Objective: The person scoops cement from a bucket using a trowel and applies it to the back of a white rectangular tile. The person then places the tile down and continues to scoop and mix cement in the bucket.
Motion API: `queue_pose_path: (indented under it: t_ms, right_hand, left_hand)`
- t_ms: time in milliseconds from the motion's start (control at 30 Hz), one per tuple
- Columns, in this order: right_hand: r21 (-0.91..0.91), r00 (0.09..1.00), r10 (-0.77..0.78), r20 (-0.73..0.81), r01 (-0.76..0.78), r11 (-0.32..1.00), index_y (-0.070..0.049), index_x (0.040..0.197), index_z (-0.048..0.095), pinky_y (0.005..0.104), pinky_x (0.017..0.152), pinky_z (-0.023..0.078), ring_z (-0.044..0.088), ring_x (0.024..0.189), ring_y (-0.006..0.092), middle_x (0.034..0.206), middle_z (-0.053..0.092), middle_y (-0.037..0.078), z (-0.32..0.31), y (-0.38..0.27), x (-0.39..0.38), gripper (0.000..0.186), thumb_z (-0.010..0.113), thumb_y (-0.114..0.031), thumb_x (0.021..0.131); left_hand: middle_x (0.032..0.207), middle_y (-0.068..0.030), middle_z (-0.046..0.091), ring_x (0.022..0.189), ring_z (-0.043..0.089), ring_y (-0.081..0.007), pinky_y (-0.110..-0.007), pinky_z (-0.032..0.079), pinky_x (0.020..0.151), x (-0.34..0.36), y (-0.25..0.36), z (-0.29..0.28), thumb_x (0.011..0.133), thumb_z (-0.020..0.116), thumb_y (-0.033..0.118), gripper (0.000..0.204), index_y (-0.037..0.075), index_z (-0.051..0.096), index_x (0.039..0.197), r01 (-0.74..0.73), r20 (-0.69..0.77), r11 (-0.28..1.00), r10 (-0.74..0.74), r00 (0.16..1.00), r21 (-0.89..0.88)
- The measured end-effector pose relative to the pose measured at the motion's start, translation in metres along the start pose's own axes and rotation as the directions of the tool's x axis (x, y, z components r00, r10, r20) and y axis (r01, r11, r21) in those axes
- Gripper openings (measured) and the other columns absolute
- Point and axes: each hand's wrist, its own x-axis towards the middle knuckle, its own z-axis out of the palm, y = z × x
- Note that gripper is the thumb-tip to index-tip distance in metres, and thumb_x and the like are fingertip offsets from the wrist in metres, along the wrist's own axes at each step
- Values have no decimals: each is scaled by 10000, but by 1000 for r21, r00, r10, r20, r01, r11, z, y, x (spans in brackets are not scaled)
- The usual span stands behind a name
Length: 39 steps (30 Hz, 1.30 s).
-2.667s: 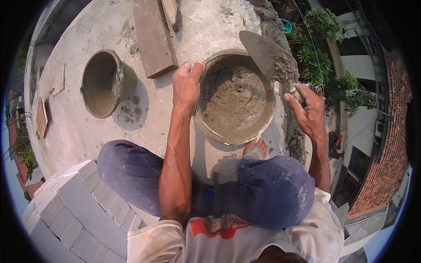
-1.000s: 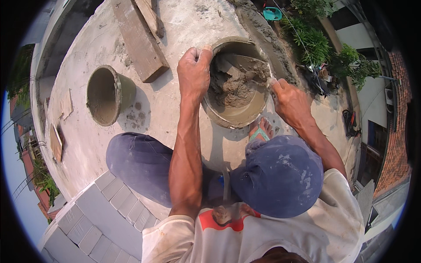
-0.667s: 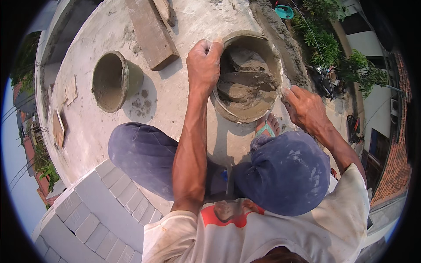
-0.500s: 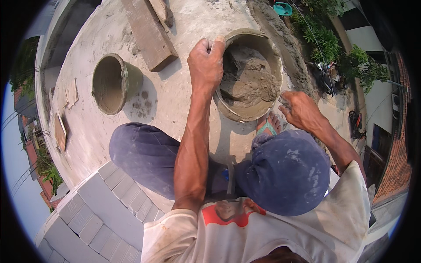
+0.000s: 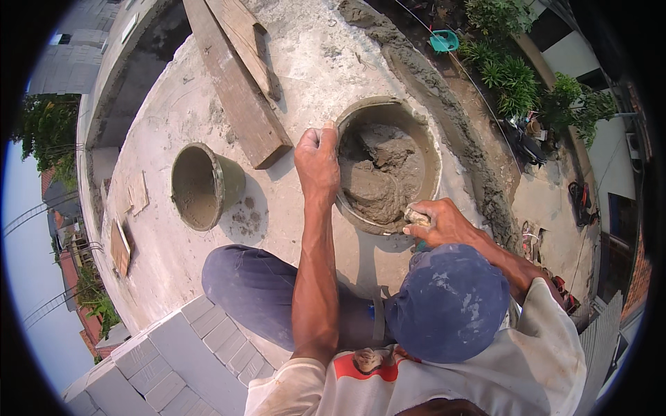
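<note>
A round bucket of wet grey mortar (image 5: 388, 182) stands in front of my knees, its contents heaped and uneven. My left hand (image 5: 319, 163) is closed on the bucket's left rim, thumb on top. At the near right edge of the same bucket, my right hand (image 5: 444, 223) is closed round a short, pale, mortar-crusted piece. Its kind cannot be made out, and the fingers hide much of it. To the left, a second bucket (image 5: 198, 187) lies tilted toward me, its inside coated with dried mortar.
Wooden planks (image 5: 239, 90) lie beyond the buckets on the concrete slab. A ridge of wet mortar (image 5: 444, 104) runs along the slab's right edge, with a string above the lower ground. Pale blocks (image 5: 187, 347) are stacked at lower left. Small board scraps (image 5: 120, 248) lie at far left.
My right hand has come from beside the bucket to its near rim. The left hand keeps its hold on the rim. The whole view has shifted with my head.
</note>
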Motion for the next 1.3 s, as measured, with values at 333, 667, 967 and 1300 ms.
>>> queue_pose_path:
  t_ms: [333, 667, 967, 1300]
  right_hand:
    - [188, 999, -47, -18, 49, 981, 66, 1129, 731, 399, 788, 531, 673, 853, 201, 927, 738, 170, -27, -5, 1, 394, 828, -226, 883]
    - [17, 890, -163, -425, 188, 982, 14, 1034, 757, 319, 547, 456, 544, 610, 87, 749, 654, 22, -114, -16, 147, 242, 791, -185, 902]
    - [-193, 776, -31, -630, -118, 974, 90, 1086, 745, 429, 851, 575, 757, 916, 363, 904, 760, 252, -212, -40, 352, 384, 714, -214, 855]
    - [-627, 791, -172, -587, -309, 715, 49, 1067, 761, 509, 923, 603, 706, 1104, 474, 1218, 664, 311, -192, -26, 425, 262, 623, -108, 909]
  left_hand:
    - [992, -56, 702, 870, 621, -128, -303, 500, 802, 34, -43, -35, 1068, 612, 276, 300, -14, 685, 1078, 129, 106, 935, -99, 989, -332]
    - [968, -6, 697, 846, 621, -109, -282, 498, 808, 53, -88, -62, 1071, 614, 280, 256, 40, 699, 1044, 247, 122, 882, -216, 969, -400]
    - [1056, -12, 698, 948, 623, -99, -267, 492, 877, 43, -83, -72, 1085, 600, 262, 258, 21, 686, 1109, 250, 105, 861, -228, 968, -443]
    - [1042, -6, 696, 939, 615, -89, -258, 486, 873, 42, -102, -82, 1091, 598, 254, 240, 29, 681, 1075, 256, 87, 849, -244, 966, -462]
